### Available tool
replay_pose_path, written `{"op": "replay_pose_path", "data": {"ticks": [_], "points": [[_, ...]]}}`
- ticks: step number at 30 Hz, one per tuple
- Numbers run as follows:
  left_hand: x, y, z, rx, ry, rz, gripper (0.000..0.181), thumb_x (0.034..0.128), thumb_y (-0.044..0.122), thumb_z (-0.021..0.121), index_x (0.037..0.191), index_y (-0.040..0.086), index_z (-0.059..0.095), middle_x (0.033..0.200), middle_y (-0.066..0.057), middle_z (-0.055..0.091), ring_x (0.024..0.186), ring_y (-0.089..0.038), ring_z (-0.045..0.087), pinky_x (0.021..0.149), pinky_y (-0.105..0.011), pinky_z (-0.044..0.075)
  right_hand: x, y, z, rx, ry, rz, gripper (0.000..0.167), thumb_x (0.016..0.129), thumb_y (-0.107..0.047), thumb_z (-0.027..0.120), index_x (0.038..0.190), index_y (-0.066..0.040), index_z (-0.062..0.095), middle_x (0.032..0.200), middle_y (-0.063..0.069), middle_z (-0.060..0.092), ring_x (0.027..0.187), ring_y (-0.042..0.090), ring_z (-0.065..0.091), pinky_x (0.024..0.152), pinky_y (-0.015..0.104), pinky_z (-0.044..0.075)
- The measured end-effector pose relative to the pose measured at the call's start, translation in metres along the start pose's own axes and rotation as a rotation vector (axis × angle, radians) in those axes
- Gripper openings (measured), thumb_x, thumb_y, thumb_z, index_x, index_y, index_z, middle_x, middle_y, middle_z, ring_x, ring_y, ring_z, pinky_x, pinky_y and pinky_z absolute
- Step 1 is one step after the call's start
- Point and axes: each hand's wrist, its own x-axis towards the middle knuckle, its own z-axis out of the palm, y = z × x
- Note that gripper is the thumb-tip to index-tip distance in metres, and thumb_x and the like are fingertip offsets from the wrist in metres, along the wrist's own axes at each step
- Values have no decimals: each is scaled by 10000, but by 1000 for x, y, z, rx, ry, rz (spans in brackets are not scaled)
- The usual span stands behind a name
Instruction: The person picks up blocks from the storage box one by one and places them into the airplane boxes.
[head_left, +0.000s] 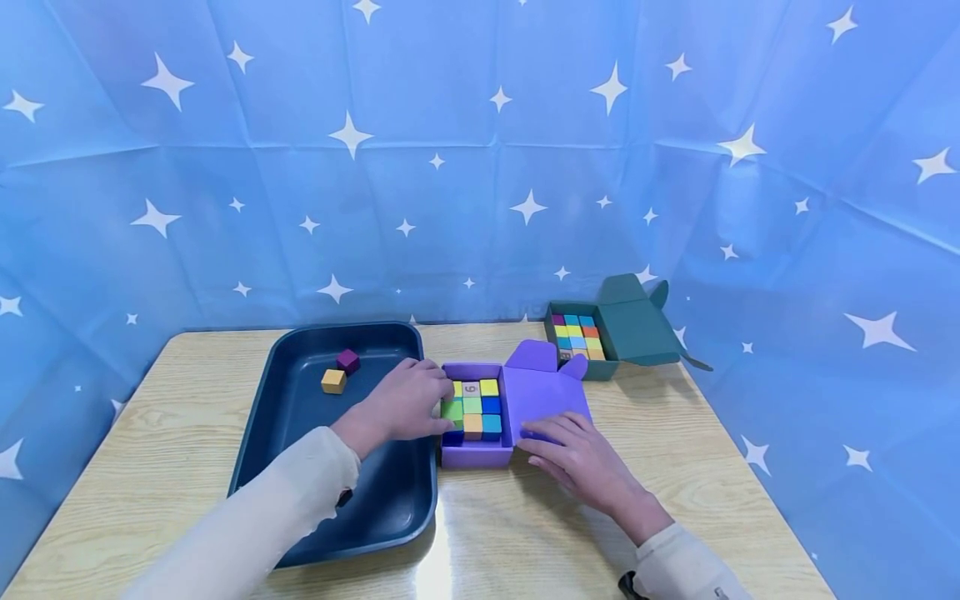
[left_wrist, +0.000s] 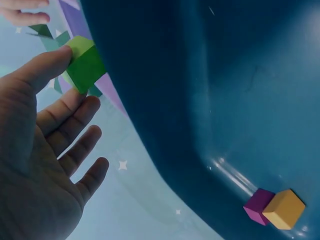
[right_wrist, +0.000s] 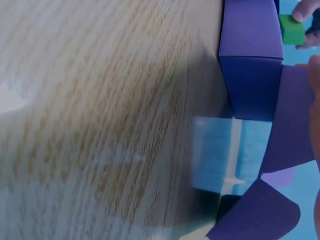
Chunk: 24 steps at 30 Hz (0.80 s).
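Between thumb and index fingertip, my left hand pinches a green cube at the left side of an open purple box. The hand's other fingers are spread in the left wrist view. Inside the box stand colored cubes in rows, some behind my left fingers. My right hand rests its fingers by the near edge of the purple lid, which is folded out to the right. Only part of that hand shows at the right edge of the right wrist view.
A dark blue tray lies left of the purple box, holding a purple cube and an orange-yellow cube. Behind, to the right, sits an open dark green box with colored cubes. A starred blue curtain surrounds the wooden table.
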Motion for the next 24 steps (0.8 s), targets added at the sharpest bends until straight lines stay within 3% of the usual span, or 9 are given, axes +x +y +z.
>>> {"op": "replay_pose_path", "data": {"ticks": [9,16,24], "points": [[7,14,5,35,-68,40,370,810,484,750,1060,212,749,1196,4,698,1187,-201,535,1067,-437,426,0,0,-1,0,-13,16,286,945,-311,637,1224,-276,687,1256,-61,674,1150,127,619,992,411,489],[11,18,12,89,-117,29,363,784,489,775,1038,230,760,1130,24,719,1112,-193,536,1062,-431,426,0,0,-1,-1,-21,26,298,942,-316,641,1236,-286,679,1263,-72,668,1157,120,613,993,405,489],[15,18,13,77,-152,9,336,766,482,792,979,222,771,1085,30,721,1080,-185,521,1029,-410,431,-1,0,-1,1,-15,26,280,947,-312,635,1221,-289,686,1258,-64,672,1150,123,616,989,409,493]]}}
